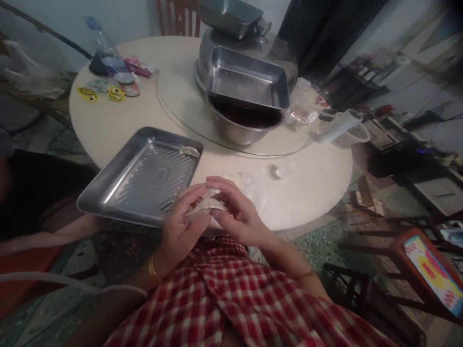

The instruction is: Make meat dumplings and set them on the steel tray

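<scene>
Above the table's near edge, my left hand (182, 222) and my right hand (240, 214) together pinch a pale, folded dumpling (207, 206). My thumbs press on its near side while the fingers curl round it; part of it is hidden. Just left of my hands lies a metal tray (133, 168), with one pale dumpling (189, 152) near its far right corner. Behind my right fingers is a clear plastic bag (255, 185) with something pale in it, partly covered.
On the glass turntable (177, 108) stands a steel bowl (237, 131) of dark contents, a second metal tray (249, 89) leaning over it. A jar (127, 84) and bottle (104, 50) stand far left. Right is a white basket (356, 135). A person's arm (58, 233) is at left.
</scene>
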`<act>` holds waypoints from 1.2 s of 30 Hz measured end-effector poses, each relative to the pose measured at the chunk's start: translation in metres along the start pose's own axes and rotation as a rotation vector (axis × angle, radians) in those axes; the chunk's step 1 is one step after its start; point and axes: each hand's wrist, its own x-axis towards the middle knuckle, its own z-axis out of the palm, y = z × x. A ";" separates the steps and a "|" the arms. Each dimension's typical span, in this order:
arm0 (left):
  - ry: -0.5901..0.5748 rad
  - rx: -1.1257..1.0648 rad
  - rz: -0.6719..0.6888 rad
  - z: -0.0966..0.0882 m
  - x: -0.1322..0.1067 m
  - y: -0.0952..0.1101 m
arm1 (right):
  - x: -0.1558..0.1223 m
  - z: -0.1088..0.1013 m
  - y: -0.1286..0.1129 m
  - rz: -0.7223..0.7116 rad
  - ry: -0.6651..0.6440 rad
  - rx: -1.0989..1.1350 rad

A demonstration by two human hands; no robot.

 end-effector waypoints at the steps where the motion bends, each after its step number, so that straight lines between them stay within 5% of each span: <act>1: -0.033 -0.030 -0.003 0.000 0.001 0.001 | 0.002 -0.003 -0.003 0.001 -0.025 -0.017; 8: -0.077 -0.086 0.021 0.002 0.007 0.001 | 0.012 -0.025 -0.015 0.059 -0.234 0.005; 11: 0.027 -0.205 -0.097 0.009 0.011 0.000 | 0.012 -0.032 -0.016 0.112 -0.244 0.060; 14: 0.184 -0.436 -0.370 0.016 0.020 0.004 | 0.006 -0.034 -0.012 0.078 -0.085 -0.033; 18: 0.162 -0.691 -0.509 0.020 0.030 0.012 | -0.006 -0.027 -0.002 -0.085 0.208 -0.214; 24: 0.168 -0.759 -0.637 0.025 0.033 0.021 | -0.011 -0.021 0.000 -0.164 0.268 -0.328; 31: 0.199 -0.585 -0.599 0.031 0.027 0.021 | -0.012 -0.024 0.002 -0.138 0.261 -0.384; 36: 0.121 -0.516 -0.524 0.030 0.020 0.014 | -0.011 -0.022 0.007 -0.141 0.322 -0.409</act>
